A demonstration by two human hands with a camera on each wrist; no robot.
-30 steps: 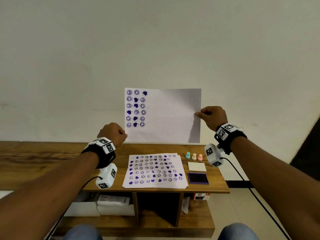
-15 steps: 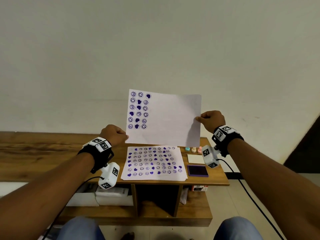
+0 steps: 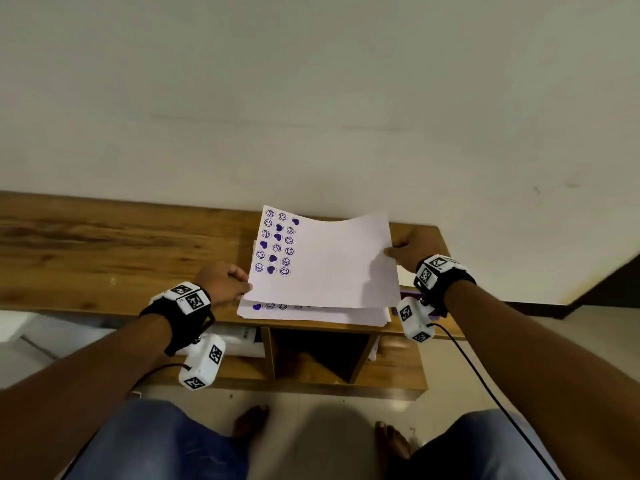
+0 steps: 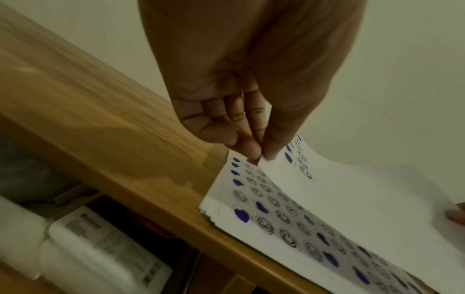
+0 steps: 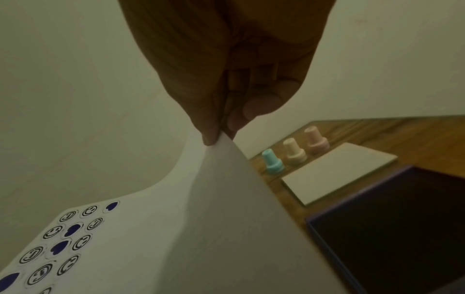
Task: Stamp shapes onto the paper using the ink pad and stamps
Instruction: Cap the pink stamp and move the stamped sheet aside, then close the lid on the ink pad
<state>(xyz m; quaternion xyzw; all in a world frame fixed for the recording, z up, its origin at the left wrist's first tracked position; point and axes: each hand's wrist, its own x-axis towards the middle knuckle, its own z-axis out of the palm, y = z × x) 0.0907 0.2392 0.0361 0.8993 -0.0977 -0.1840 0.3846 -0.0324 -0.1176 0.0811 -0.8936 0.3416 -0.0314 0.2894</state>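
Both hands, left (image 3: pixel 225 284) and right (image 3: pixel 410 245), pinch the partly stamped white paper sheet (image 3: pixel 325 261) at frame centre, probably to lay it flat on the wooden desk (image 3: pixel 104 251).

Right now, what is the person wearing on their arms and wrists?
Both forearms are bare, with no sleeves. Each wrist carries a black strap topped by white blocks printed with black-and-white square markers. A white camera housing with the same markers hangs below each wrist, and a thin black cable trails back from each. No gloves or rings show.
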